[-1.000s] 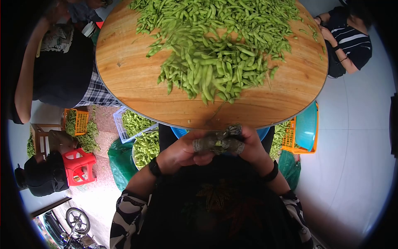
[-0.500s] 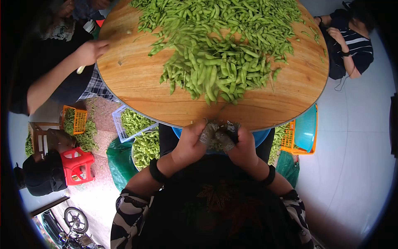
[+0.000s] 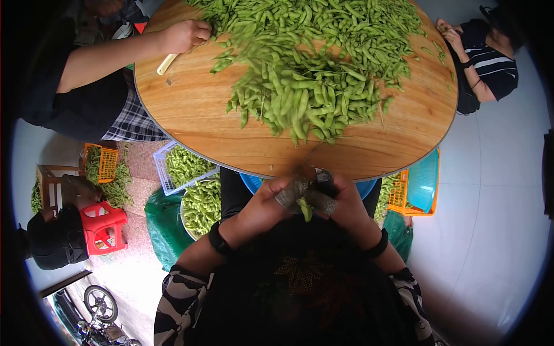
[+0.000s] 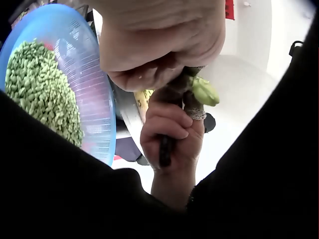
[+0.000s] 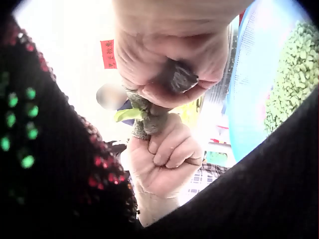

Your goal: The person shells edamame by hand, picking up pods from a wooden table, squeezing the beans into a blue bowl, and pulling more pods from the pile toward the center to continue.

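Between the thumbs and fingers of both hands a green soybean pod (image 3: 306,210) is pinched, just below the table's near edge. My left hand (image 3: 262,203) grips it from the left, my right hand (image 3: 350,209) from the right, their fingertips meeting. Grey wrappings cover several thumb and finger ends. In the left wrist view the pod (image 4: 205,92) sticks out sideways from the pinch. A dark grey piece (image 5: 182,77) shows within the right hand's curled fingers; I cannot tell what it is. A large heap of soybean pods (image 3: 311,92) lies on the round wooden table (image 3: 242,147).
Below the hands is a blue basket (image 4: 92,99) with shelled beans. Pod-filled crates and a basin (image 3: 201,207) stand at left, an orange crate (image 3: 398,199) at right. One person's hand (image 3: 187,36) reaches over the table from the left; another person (image 3: 490,63) sits at right.
The hands have stayed together at the table edge while their fingers shifted; a pod now pokes out toward the body. The person at left has reached in to the heap.
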Tool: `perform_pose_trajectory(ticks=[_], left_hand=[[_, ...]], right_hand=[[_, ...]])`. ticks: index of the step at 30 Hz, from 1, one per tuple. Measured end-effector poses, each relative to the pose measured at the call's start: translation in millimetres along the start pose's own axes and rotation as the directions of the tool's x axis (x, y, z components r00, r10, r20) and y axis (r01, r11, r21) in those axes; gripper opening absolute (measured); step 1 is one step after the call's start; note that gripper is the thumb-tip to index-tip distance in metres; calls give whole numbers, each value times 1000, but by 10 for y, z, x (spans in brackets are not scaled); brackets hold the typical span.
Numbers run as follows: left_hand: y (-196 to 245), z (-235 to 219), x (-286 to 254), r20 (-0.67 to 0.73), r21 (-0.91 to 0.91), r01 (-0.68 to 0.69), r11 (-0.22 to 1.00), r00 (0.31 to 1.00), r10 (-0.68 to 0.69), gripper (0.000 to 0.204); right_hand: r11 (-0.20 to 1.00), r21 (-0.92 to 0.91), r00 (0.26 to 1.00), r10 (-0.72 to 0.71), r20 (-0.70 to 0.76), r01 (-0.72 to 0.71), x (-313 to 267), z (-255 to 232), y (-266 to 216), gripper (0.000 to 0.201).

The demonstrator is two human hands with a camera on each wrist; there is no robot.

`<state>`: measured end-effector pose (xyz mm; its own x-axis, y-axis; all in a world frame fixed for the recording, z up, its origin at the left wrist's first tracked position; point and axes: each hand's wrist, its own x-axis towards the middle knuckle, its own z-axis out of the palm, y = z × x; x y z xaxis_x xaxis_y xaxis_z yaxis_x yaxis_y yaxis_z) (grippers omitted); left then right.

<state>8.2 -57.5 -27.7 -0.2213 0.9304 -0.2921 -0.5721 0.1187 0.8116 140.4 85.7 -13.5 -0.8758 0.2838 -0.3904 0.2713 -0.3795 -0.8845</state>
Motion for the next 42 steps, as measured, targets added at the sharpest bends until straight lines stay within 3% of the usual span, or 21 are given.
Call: perform_pose_trajectory(ticks=[1, 3, 4, 6, 7, 9, 13, 15, 18, 22, 24, 25, 27, 30, 32, 33, 35, 36, 38, 40, 42], left_hand=[[-37, -17, -6, 1, -1, -1, 1000, 1000, 1, 20], [-79, -51, 5, 4, -156, 118, 981, 993, -119, 24], [-40, -46, -11, 4, -156, 115, 981, 993, -116, 24], [79, -34, -65, -27, 152, 52, 987, 998, -48, 23], [63, -98, -79, -27, 151, 51, 987, 999, -47, 23], [14, -253, -116, -121, 148, -168, 975, 975, 186, 19], [98, -300, -172, -346, 144, -277, 950, 885, 311, 18], [119, -376, -198, -382, 93, -318, 943, 864, 329, 18], [104, -503, -220, -455, 63, -343, 937, 826, 332, 21], [93, -373, -180, -422, 158, -305, 939, 839, 344, 23], [121, -174, -133, -164, 152, -276, 949, 940, 299, 22], [104, -110, -97, -166, 152, -282, 947, 938, 306, 22], [75, -28, -49, -27, 134, -255, 957, 965, 261, 21], [116, -88, -80, -54, 182, -270, 946, 957, 283, 20], [280, -223, -193, -226, 289, -270, 919, 913, 339, 19], [321, -351, -235, -322, 296, -340, 893, 844, 428, 18], [445, -656, -393, -476, 448, -415, 792, 639, 604, 20], [497, -827, -493, -564, 536, -361, 763, 519, 642, 19], [528, -1282, -737, -527, 765, -179, 619, 378, 761, 13], [557, -1624, -937, -582, 802, 388, 455, 336, 740, 29], [526, -1673, -1008, -386, 762, 645, 62, 374, 843, 50]], right_hand=[[1000, -2, 1000, 0, -1, 0, 3, -1, 69, 23], [922, -244, 944, -323, -65, 299, 44, 6, 214, 22], [922, -246, 944, -324, -64, 300, 27, -7, 191, 22], [630, -739, 938, -346, 6, 237, -38, -11, 64, 27], [630, -740, 938, -346, 7, 238, -46, 14, 13, 27], [374, -850, 784, -617, 71, 371, -30, 77, -51, 29], [281, -892, 780, -616, 116, 354, 143, 63, -67, 24], [180, -921, 852, -473, 227, 345, 151, 22, 2, 26], [101, -940, 838, -490, 239, 327, 87, -2, 91, 22], [257, -840, 694, -697, 181, 477, 5, 78, -34, 19], [796, -312, 848, -525, 72, 519, -46, 147, -103, 15], [793, -314, 847, -526, 78, 522, -57, 191, -187, 15], [936, 14, 931, -352, 96, 352, -42, 271, -353, 19], [896, -138, 906, -419, 59, 423, 74, 275, -244, 23], [845, -299, 866, -490, -101, 443, 207, 325, -281, 26], [781, -376, 799, -583, -150, 499, 356, 280, -189, 26], [450, -804, 677, -732, -83, 388, 565, 169, -220, 24], [221, -885, 557, -829, 51, 411, 714, 93, -150, 30], [59, -971, 580, -810, 89, 232, 837, 75, -85, 35], [81, -991, 652, -758, 6, 103, 861, 94, -20, 36], [88, -995, 699, -709, -92, -42, 853, 83, -32, 37]])
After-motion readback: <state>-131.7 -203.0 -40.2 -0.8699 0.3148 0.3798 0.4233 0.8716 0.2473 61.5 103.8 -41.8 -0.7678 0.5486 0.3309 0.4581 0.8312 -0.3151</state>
